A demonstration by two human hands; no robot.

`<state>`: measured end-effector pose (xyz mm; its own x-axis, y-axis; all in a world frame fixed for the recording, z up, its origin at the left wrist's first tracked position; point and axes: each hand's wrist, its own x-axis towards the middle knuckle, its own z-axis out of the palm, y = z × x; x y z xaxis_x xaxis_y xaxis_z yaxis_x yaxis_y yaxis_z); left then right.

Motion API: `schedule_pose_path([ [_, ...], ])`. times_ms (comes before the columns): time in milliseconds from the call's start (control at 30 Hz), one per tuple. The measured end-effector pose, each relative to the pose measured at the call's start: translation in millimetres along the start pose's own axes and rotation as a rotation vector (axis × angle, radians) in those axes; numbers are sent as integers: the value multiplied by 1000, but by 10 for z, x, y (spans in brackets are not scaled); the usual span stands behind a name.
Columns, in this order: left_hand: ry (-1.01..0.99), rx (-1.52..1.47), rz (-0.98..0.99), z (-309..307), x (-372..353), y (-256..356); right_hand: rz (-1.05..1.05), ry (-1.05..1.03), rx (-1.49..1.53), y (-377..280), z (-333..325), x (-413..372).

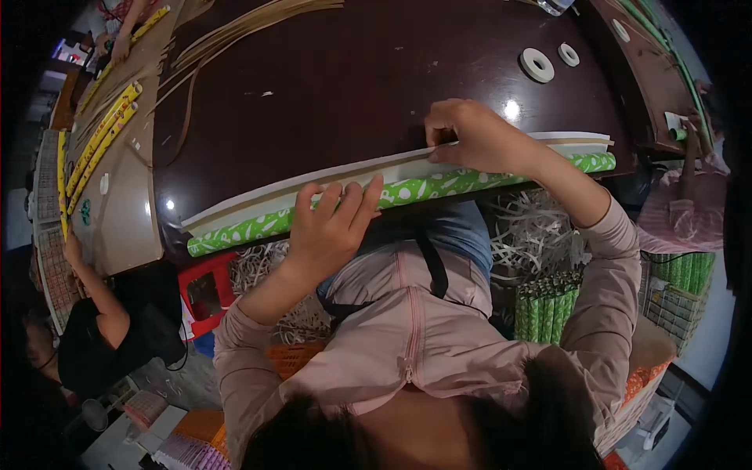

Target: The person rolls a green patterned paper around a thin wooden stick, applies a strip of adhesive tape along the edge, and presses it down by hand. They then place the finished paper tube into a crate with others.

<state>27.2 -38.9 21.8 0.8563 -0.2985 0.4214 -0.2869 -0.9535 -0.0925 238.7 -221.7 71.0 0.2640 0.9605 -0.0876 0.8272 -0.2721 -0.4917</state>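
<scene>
A long green wrapping-paper roll [270, 225] with a white print lies along the table's near edge. Its pale inner side and a white edge strip [258, 193] show beyond the rolled part. My left hand [333, 223] lies across the roll, its fingers spread and resting on top. Farther right, my right hand [478, 137] is closed, with thumb and fingertips pinched at the paper's far edge. What exactly sits between those fingertips is partly hidden.
Two white tape rolls [537, 65] lie on the dark table [329, 110]. Thin brown strips [235, 31] lie at the far left, near yellow paper tubes [102, 145]. Shredded paper [540, 227], a red stool [207, 290] and green tubes [546, 313] are below. Other people work on both sides.
</scene>
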Motion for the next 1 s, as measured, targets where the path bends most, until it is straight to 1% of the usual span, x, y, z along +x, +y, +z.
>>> schedule_pose_path([
  [67,22,-8,-29,26,4,-4,176,-38,305,-52,-43,4],
  [200,42,-28,-70,90,-8,15,116,15,265,-93,-61,0],
  [267,86,39,-63,101,-11,10,153,-5,260,-152,-98,-12],
  [300,90,36,-69,102,-5,13,96,15,221,-125,-78,-23],
  [400,122,3,-96,78,11,65,75,40,167,-176,-83,-82],
  [433,121,17,-95,65,14,78,77,34,165,-185,-72,-103],
  [500,123,30,-97,55,29,82,36,102,214,-183,-50,-126],
  [600,104,41,-79,47,26,98,27,97,250,-161,-42,-153],
  [633,126,56,-69,46,27,100,28,93,252,-167,-64,-159],
  [700,144,70,-60,47,16,104,30,8,320,-183,-138,-155],
  [833,141,61,-93,47,30,94,25,-16,347,-139,-170,-140],
  [900,130,44,-97,38,37,82,178,-56,324,-131,-186,-93],
  [1000,107,-15,-87,55,40,35,171,-2,281,-98,-138,-29],
])
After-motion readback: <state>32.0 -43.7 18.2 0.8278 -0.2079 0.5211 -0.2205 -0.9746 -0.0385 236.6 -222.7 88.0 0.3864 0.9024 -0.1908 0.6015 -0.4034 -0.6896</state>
